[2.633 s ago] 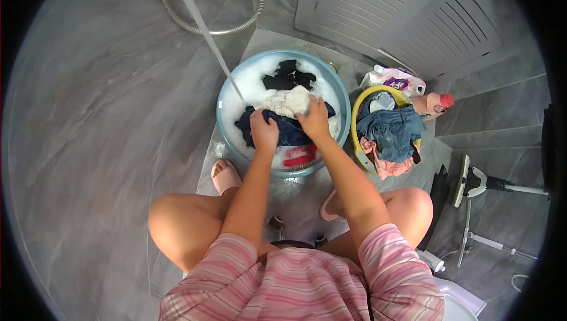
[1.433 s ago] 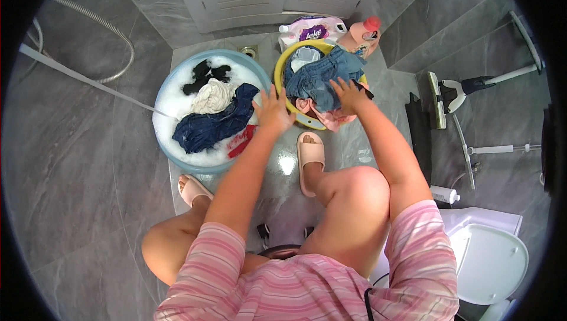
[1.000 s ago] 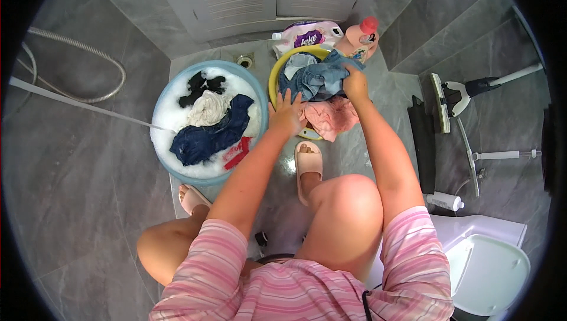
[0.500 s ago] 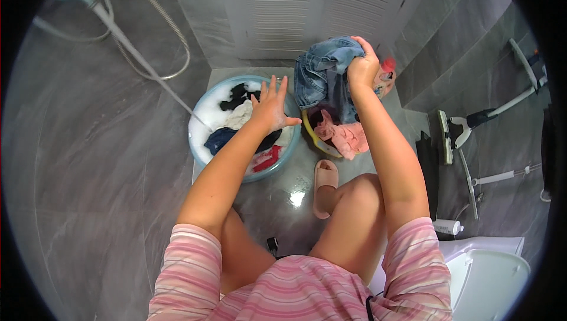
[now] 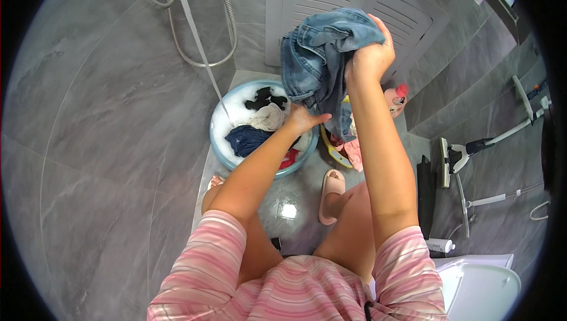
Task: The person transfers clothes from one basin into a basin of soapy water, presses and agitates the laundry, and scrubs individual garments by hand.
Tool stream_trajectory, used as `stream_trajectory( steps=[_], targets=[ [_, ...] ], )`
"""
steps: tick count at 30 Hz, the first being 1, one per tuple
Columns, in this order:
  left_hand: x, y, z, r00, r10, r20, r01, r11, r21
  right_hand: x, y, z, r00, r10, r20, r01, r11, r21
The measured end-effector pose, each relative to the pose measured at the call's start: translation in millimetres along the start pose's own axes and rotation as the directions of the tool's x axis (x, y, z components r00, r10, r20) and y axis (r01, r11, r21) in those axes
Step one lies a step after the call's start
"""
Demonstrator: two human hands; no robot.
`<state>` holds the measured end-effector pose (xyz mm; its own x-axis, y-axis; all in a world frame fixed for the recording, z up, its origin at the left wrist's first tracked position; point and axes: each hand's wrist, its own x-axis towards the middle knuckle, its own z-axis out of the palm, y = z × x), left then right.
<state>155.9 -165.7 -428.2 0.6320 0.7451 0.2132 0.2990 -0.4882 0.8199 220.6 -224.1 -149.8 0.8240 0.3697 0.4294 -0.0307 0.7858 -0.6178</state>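
Observation:
A blue denim garment (image 5: pixel 322 49) hangs bunched up in front of me, with my right hand (image 5: pixel 375 55) closed on its upper right edge. My left hand (image 5: pixel 304 119) is just under the denim's lower left part, its thumb stretched out and its other fingers mostly hidden behind the cloth. Whether it touches the denim I cannot tell. Below it is a light blue basin (image 5: pixel 215 135) of white suds. A dark blue cloth (image 5: pixel 251 140), an off-white cloth (image 5: pixel 269 118), a black cloth (image 5: pixel 266 100) and a red cloth (image 5: pixel 289 159) lie in it. Partly hidden, a yellow-rimmed container (image 5: pixel 336 154) holds pink cloth (image 5: pixel 354 152).
A thin stream of water (image 5: pixel 204 58) runs down into the basin, beside a metal shower hose (image 5: pixel 231 31). Behind the container stands a pink bottle with a red cap (image 5: pixel 401 90). On the right are a squeegee-like tool (image 5: pixel 452 158) and a white bottle (image 5: pixel 440 245).
My right hand has raised the denim garment. My left hand has moved from over the basin to under the denim. The whole view has shifted and turned.

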Motion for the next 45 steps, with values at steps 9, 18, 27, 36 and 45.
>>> stream_trajectory(
  steps=[9, 18, 27, 36, 45],
  targets=[
    [34, 0, 25, 0.908, 0.014, -0.42, -0.165, 0.931, -0.327, -18, -17, 77, 0.997, 0.006, 0.076, -0.017, 0.991, 0.136],
    [39, 20, -47, 0.856, -0.296, -0.424, 0.034, 0.85, -0.525, 17, -50, 65, 0.993, -0.052, 0.111, 0.034, 0.987, 0.155],
    [15, 41, -131, 0.91, -0.403, -0.099, 0.073, 0.39, -0.918, 28, 4, -123, 0.952, 0.137, -0.272, -0.179, 0.974, -0.136],
    [0, 65, -132, 0.938, -0.295, -0.184, -0.046, 0.418, -0.907, -35, 88, -171, 0.665, 0.734, -0.138, -0.47, 0.267, -0.841],
    [-2, 101, -154, 0.906, -0.238, -0.35, -0.25, 0.365, -0.897, -37, 66, -137, 0.445, 0.795, 0.413, 0.127, 0.4, -0.907]
  ],
)
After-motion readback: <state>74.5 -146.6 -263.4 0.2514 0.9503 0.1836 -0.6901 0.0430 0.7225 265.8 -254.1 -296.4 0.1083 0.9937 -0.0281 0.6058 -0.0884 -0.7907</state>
